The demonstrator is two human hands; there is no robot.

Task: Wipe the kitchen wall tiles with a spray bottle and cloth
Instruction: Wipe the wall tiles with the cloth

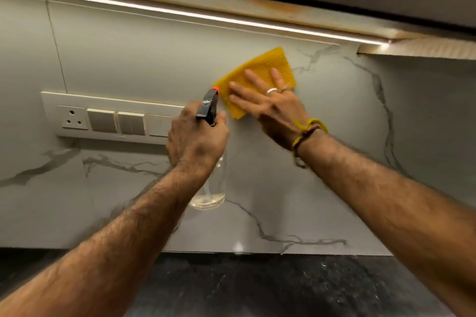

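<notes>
Right hand [268,103] flat, pressing cloth [260,72] on tiles [322,136] at one o'clock of the bottle [210,188], gripped by left hand [195,136]. Wiping underway; lower tiles likely left.

You see a yellow ribbed cloth [260,77], a clear spray bottle [211,188] with black head and orange nozzle, grey-white wall tiles [322,162] with dark marble veining, a cream switch panel [108,117], and a black speckled countertop [257,285].

Both bare forearms reaching forward, left hand [195,136] curled in a grip with knuckles toward camera, right hand [268,103] flat, fingers spread straight
</notes>
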